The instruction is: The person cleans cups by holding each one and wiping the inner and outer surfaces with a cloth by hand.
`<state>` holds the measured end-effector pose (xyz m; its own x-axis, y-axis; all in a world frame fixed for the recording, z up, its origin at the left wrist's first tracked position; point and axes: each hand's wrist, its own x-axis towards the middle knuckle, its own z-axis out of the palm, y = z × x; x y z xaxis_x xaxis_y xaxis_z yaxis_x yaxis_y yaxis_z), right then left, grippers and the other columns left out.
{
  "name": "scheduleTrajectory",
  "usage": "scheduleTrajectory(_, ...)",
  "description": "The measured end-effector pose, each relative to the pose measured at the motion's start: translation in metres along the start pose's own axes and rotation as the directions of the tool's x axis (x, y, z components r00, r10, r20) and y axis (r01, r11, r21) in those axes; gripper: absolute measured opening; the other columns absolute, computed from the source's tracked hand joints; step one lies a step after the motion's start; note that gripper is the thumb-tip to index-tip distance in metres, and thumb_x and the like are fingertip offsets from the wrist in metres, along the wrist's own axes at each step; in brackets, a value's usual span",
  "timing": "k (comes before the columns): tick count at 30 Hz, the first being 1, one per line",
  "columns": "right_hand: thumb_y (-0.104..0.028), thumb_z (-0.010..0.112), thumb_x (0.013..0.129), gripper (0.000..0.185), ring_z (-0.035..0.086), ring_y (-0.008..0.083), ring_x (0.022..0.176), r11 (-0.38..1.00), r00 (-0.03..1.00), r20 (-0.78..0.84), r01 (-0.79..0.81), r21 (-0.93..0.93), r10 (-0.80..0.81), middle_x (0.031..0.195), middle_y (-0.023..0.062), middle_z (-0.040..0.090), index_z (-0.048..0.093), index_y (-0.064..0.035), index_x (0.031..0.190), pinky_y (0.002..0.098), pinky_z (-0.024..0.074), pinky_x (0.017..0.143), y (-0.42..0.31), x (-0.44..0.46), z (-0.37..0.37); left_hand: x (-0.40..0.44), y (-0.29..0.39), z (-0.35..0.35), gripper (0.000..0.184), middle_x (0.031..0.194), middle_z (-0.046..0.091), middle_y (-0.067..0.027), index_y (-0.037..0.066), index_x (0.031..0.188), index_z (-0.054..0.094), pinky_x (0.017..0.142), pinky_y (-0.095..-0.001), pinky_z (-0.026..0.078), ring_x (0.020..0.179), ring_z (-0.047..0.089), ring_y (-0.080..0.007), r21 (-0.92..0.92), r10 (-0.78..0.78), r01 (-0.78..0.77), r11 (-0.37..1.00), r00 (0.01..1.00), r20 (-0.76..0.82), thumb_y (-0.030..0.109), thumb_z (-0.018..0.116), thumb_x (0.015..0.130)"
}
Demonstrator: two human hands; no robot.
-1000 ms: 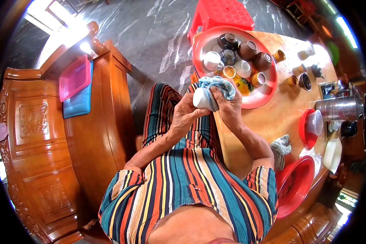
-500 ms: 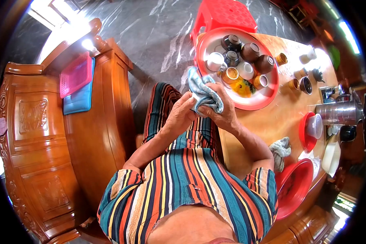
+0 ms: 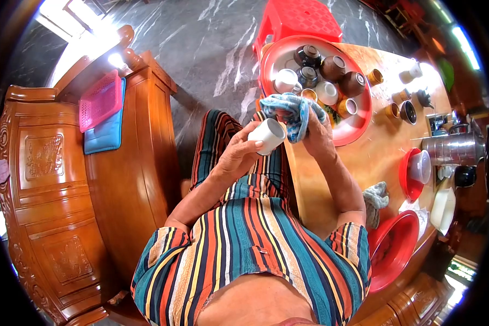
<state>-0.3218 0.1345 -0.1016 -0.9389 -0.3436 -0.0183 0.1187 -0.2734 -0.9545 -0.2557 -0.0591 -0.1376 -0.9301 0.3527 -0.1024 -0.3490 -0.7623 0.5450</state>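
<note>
A white cup (image 3: 266,136) is tilted in my left hand (image 3: 239,152), its mouth turned up and to the right. My right hand (image 3: 318,136) grips a bunched blue and white cloth (image 3: 293,111) just right of the cup; cloth and cup look slightly apart. Beyond the hands, a red-rimmed round tray (image 3: 358,122) on the table holds several cups and bowls: dark ones, brown ones (image 3: 332,68), white ones (image 3: 286,80) and yellow-brown ones (image 3: 346,107).
Small cups and a dark bowl (image 3: 408,111) stand on the wooden table (image 3: 331,179). Farther right are a metal pot (image 3: 453,146), a red basin (image 3: 394,250) and a grey cloth (image 3: 375,201). A red stool (image 3: 304,22) stands behind the tray; a wooden bench (image 3: 49,201) is at left.
The cloth has come off the cup and moved right with my right hand. The cup, earlier mostly covered by the cloth, now shows its open mouth in my left hand.
</note>
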Motion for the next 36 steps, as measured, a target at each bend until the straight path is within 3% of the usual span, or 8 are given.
scheduleTrajectory(4,-0.032,0.063,0.09,0.051,0.051,0.0133,0.11,0.971,0.941,0.337,0.063,-0.229,0.018,0.122,0.006,0.055,0.052,0.0002,0.127,0.0286,0.0415,0.094,-0.001,-0.006,0.008,0.0,0.011,0.002,0.046,0.108,0.059,-0.0084,0.003,0.123,0.05,0.083,-0.0321,0.048,0.097,0.059,-0.0183,-0.053,-0.016,0.019,0.998,0.998,0.061,0.02,0.065,0.082)
scheduleTrajectory(10,-0.033,0.069,0.086,0.05,0.053,0.014,0.108,0.993,0.929,0.369,0.002,-0.115,0.041,0.114,0.0045,0.058,0.054,-0.0027,0.123,0.0296,0.0407,0.095,0.003,-0.008,0.023,-0.003,0.007,0.008,0.056,0.103,0.059,-0.0075,0.004,0.124,0.046,0.06,-0.0234,0.048,0.081,0.059,-0.0138,-0.031,-0.087,0.09,0.995,0.993,0.084,0.036,0.065,0.081)
scheduleTrajectory(22,-0.026,0.058,0.094,0.031,0.059,0.0124,0.091,0.997,0.989,0.139,-0.049,-0.056,0.056,0.1,0.0061,0.064,0.061,0.0005,0.109,0.0284,0.0474,0.082,0.023,-0.004,0.017,-0.007,0.006,0.012,0.057,0.099,0.062,-0.0123,-0.001,0.12,0.051,0.067,-0.0297,0.052,0.079,0.062,-0.0191,0.069,-0.181,0.173,0.982,0.975,0.129,0.042,0.063,0.085)
scheduleTrajectory(25,-0.019,0.047,0.098,0.029,0.06,0.0144,0.097,0.996,0.999,-0.015,-0.04,-0.085,0.039,0.106,0.0062,0.065,0.059,0.0006,0.114,0.0286,0.047,0.085,0.021,0.0,0.009,-0.005,0.007,0.021,0.059,0.109,0.061,-0.0092,0.005,0.126,0.049,0.074,-0.0353,0.052,0.09,0.062,-0.0219,-0.105,-0.089,0.077,0.992,0.989,-0.116,0.046,0.063,0.086)
scheduleTrajectory(27,-0.018,0.047,0.096,0.032,0.059,0.0215,0.101,0.876,0.98,0.06,0.198,-0.44,-0.191,0.109,0.0107,0.063,0.056,0.0008,0.121,0.0324,0.0449,0.089,0.004,-0.006,0.013,-0.003,0.011,0.012,0.056,0.114,0.059,-0.0058,0.01,0.128,0.048,0.082,-0.0383,0.049,0.099,0.058,-0.0188,-0.124,-0.026,0.018,0.992,0.997,-0.067,0.045,0.062,0.087)
scheduleTrajectory(29,-0.019,0.049,0.095,0.034,0.058,0.0243,0.104,0.893,0.99,0.015,0.131,-0.431,-0.138,0.112,0.0127,0.061,0.055,0.0006,0.123,0.0336,0.043,0.093,0.002,-0.01,0.018,-0.002,0.011,0.009,0.05,0.116,0.059,-0.005,0.01,0.127,0.05,0.084,-0.0366,0.048,0.1,0.058,-0.0168,-0.132,0.03,-0.049,0.99,0.989,-0.146,0.044,0.058,0.091)
scheduleTrajectory(31,-0.024,0.054,0.093,0.04,0.051,0.0303,0.115,0.738,0.866,0.245,0.5,-0.454,-0.436,0.121,0.0167,0.055,0.054,0.0003,0.125,0.0375,0.0368,0.099,0.01,-0.012,0.021,-0.002,0.011,0.007,0.049,0.116,0.059,-0.0049,0.008,0.127,0.05,0.085,-0.0355,0.048,0.101,0.058,-0.016,-0.065,0.04,-0.047,0.997,0.993,-0.111,0.043,0.056,0.093)
scheduleTrajectory(36,-0.029,0.057,0.091,0.049,0.045,0.0333,0.116,0.576,0.839,0.379,0.544,-0.61,-0.391,0.124,0.0216,0.048,0.047,-0.0003,0.129,0.0411,0.0347,0.099,0.008,-0.02,0.037,-0.001,0.003,0.006,0.049,0.116,0.06,-0.004,0.004,0.129,0.049,0.088,-0.0343,0.049,0.104,0.058,-0.0128,0.247,0.088,-0.073,0.966,0.995,-0.048,0.04,0.05,0.096)
